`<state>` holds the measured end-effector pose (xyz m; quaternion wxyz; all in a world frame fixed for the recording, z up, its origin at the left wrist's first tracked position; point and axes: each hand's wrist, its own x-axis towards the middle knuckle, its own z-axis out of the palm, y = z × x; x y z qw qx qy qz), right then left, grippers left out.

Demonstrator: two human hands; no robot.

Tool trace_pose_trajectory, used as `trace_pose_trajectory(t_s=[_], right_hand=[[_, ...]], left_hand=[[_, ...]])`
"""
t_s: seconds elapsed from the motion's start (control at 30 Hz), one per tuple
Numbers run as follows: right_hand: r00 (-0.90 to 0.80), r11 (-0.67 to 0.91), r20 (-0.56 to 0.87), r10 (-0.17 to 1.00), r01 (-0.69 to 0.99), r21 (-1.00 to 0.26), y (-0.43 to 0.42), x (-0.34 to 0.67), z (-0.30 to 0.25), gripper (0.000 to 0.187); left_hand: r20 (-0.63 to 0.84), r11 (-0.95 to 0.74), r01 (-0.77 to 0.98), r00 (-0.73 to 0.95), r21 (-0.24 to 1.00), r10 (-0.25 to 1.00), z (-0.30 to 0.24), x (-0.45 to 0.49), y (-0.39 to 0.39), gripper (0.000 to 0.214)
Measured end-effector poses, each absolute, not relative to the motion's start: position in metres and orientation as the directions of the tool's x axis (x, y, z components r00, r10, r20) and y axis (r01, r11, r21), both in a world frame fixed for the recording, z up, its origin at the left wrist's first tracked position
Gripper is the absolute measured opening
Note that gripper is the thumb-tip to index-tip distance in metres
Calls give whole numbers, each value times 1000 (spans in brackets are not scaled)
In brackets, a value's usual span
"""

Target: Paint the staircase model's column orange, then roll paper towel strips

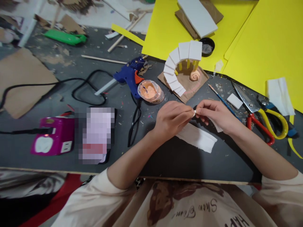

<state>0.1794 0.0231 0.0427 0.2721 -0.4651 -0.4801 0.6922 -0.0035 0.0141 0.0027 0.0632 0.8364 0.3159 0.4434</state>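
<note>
My left hand (171, 118) and my right hand (214, 114) meet over the dark table (180, 160), fingertips pinched together on a tiny white piece (194, 113). A strip of white paper (197, 137) lies on the table just under both hands, and a white scrap shows beneath my right palm. Behind the hands stands a small model of a curved white stair (181, 64) on a brown cardboard base, with yellow posts and a peach swirl. An open tub of peach clay (150, 91) sits left of the model.
A blue glue gun (129, 75) with a black cord lies left of the tub. Scissors with yellow and red handles (262, 115), a thin brush (221, 100) and a white square lie to the right. Yellow sheets (270, 47) cover the back right. A magenta box (53, 135) sits at left.
</note>
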Motion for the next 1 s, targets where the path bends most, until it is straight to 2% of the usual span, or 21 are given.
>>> trace_pose_trajectory(t_s=[0.17,0.4,0.57,0.7,0.8,0.9,1.0], right_hand=[[-362,-333,-357,861,129,-934,18,176,42,17],[-337,-77,-171,926,273,-959,14,174,37,14],[-308,4,-110,945,346,-938,9,171,35,16],[-259,176,78,963,380,-908,3,167,31,16],[-249,284,195,949,399,-872,-1,166,26,16],[-238,275,190,953,411,-869,-1,166,21,15],[-228,222,142,963,379,-898,1,167,20,14]], left_hand=[[633,-746,456,405,486,660,5,-4,14,3],[551,-705,556,452,441,702,9,-3,11,15],[500,-652,565,424,506,755,11,0,10,18],[456,-558,581,328,592,827,13,2,5,12],[447,-537,581,306,612,841,12,3,3,2],[457,-572,580,349,580,818,8,3,4,12],[493,-594,593,346,544,798,4,2,6,11]])
